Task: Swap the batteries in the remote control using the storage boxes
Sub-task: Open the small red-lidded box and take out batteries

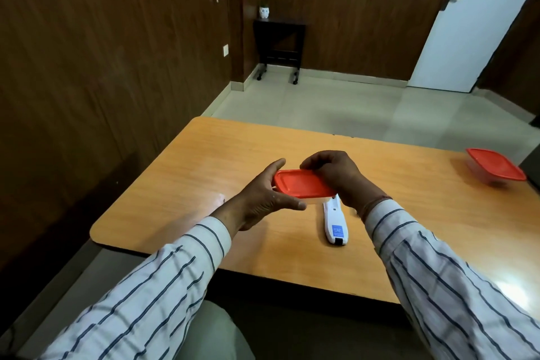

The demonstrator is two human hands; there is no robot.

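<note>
A small storage box with a red lid (302, 184) is held above the wooden table (204, 161) between both hands. My left hand (263, 199) grips its near-left side, thumb under the front edge. My right hand (333, 172) curls over its far-right end. A white remote control (334, 223) lies on the table just below and right of the box, back side up, with a blue label; its far end is hidden by my right wrist. A second clear box with a red lid (495, 169) sits at the table's far right edge.
The table's left and near edges are close by, with a dark wood-panelled wall to the left. Beyond the table are a tiled floor, a small dark side table (279, 44) and a white door (467, 23).
</note>
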